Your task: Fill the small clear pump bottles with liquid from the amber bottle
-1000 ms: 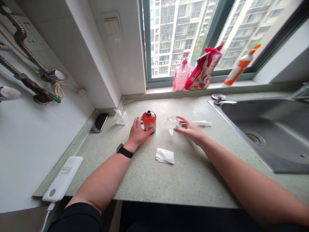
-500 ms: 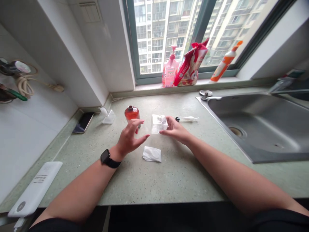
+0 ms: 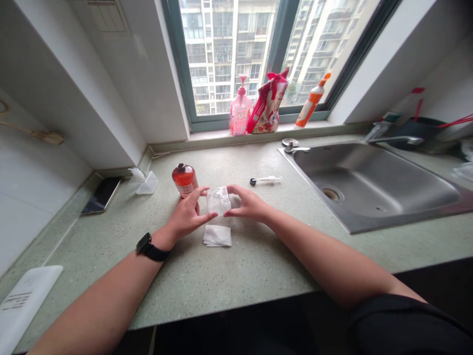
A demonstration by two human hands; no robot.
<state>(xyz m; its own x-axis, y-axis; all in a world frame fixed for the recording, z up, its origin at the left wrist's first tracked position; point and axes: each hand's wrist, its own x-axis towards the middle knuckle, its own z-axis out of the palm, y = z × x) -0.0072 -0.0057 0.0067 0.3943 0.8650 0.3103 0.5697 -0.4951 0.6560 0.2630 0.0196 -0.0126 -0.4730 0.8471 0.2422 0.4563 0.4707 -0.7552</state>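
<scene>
Near the centre of the frame, we pinch a clear, square-sided bottle (image 3: 219, 202) between our left hand (image 3: 186, 214) and right hand (image 3: 248, 203), thumbs below. Left of it stands an amber-red, round-shouldered bottle (image 3: 184, 180); below lies a folded white tissue (image 3: 217, 236).

A rectangular smartwatch (image 3: 144, 243) with black band (image 3: 157, 254) circles the left wrist (image 3: 167, 238); a black sleeve (image 3: 397, 325) shows on the right arm (image 3: 314, 246).

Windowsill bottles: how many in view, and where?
2 visible: the pink pump bottle, just left of the red-and-white bag, and the orange-and-white bottle, to the right of that bag. Anything behind the bag would be hidden.
</scene>
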